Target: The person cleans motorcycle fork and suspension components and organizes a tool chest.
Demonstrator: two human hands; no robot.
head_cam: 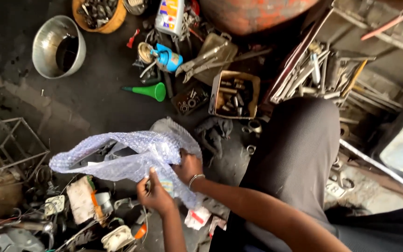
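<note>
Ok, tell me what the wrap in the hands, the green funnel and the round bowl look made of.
Wrap: clear plastic bubble sheet, dimpled, crumpled, translucent.
Green funnel: likely moulded plastic, uniform matte colour.
Round bowl: probably steel or aluminium, dull silver sheen.

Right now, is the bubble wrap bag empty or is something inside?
Something is inside. A dark, long part shows through the clear bubble wrap, which the left hand and right hand grip.

Clear bubble-wrap bag [127, 156] at centre, white-orange-blue printed canister [170, 16] at top, open cardboard box [235, 94] right of centre
</note>
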